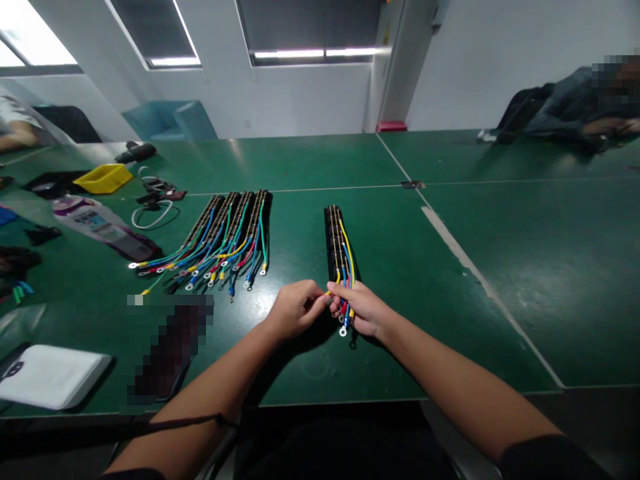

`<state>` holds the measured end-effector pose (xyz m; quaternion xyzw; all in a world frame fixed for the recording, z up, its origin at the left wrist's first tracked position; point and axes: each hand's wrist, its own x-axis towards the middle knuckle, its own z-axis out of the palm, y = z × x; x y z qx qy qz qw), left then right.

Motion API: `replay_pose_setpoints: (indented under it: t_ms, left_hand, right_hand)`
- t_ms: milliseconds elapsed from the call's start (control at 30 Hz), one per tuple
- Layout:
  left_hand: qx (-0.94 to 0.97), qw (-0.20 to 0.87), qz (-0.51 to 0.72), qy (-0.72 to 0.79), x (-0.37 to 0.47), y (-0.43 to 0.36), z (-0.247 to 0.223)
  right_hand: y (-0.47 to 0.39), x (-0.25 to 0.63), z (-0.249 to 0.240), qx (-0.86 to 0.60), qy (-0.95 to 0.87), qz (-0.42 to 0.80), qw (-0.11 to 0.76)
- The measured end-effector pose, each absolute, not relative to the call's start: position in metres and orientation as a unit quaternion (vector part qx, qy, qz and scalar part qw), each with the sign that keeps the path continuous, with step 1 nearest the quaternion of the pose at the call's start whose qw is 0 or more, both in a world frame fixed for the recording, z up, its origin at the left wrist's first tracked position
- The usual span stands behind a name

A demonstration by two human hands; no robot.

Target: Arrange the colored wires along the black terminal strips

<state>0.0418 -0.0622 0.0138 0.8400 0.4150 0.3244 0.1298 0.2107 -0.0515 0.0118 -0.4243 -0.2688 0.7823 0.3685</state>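
Observation:
A long black terminal strip point(331, 243) with brass-coloured bars lies lengthwise in front of me. Yellow, blue and red wires run along it toward me, and a metal ring lug point(343, 331) shows at the near end of a blue one. My right hand point(369, 308) is closed around the wires near their ends. At the strip's near left side, my left hand point(299, 305) pinches the end of a yellow wire point(338, 277); the fingertips hide its tip. Left of my hands, several similar strips point(233, 217) lie side by side with green, blue, yellow and red lugged wires.
On the green table point(480, 220) to the left are a purple-and-white bottle point(103, 225) lying down, a yellow bin point(106, 179), a white cable point(153, 217), a white box-like device point(55, 375) and a blurred dark phone-like object point(170, 350). People sit at the far left and right.

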Motion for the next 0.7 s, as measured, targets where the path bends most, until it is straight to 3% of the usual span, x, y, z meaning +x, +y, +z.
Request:
replay_pose_setpoints:
  t_ms: [700]
  left_hand:
    - [0.842, 0.095, 0.372, 0.379, 0.037, -0.061, 0.008]
  right_hand:
    - [-0.049, 0.213, 0.011, -0.412, -0.238, 0.805, 0.355]
